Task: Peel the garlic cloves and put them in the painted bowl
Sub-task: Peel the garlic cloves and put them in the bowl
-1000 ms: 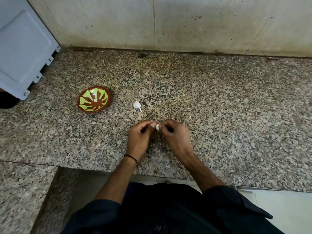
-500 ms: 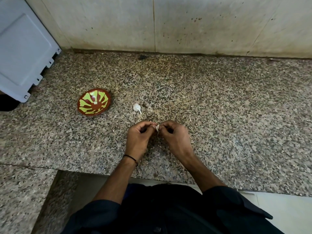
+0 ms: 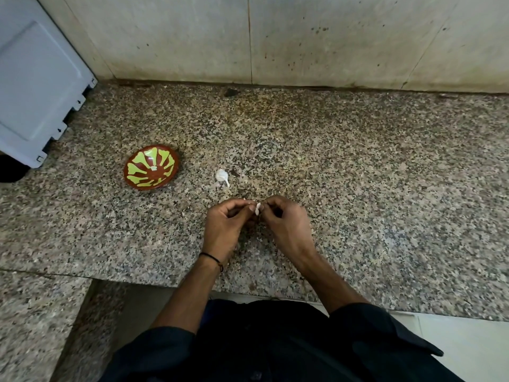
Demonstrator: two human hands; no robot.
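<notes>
My left hand [image 3: 224, 227] and right hand [image 3: 286, 227] meet over the speckled granite surface [image 3: 385, 188]. Both pinch one small white garlic clove [image 3: 258, 208] between thumb and fingertips, the other fingers curled in. The clove is held just above the surface, between the two hands.

The only marks near writing are two small dark signs on the stepped edge of the grey plastic panel [image 3: 33, 92] leaning at the far left; they are too small for me to read.

The painted bowl [image 3: 152, 167] stands on the surface well to the left of my hands, tilted a little toward me. It is brown with yellow-green petals fanning out from a white spot at its centre. I cannot tell whether that spot is paint or a clove lying in it.

Between the bowl and my hands, nearer the hands, a white garlic piece [image 3: 222, 176] with a thin tail lies on the surface. A black thread band [image 3: 212, 257] circles my left wrist.
</notes>
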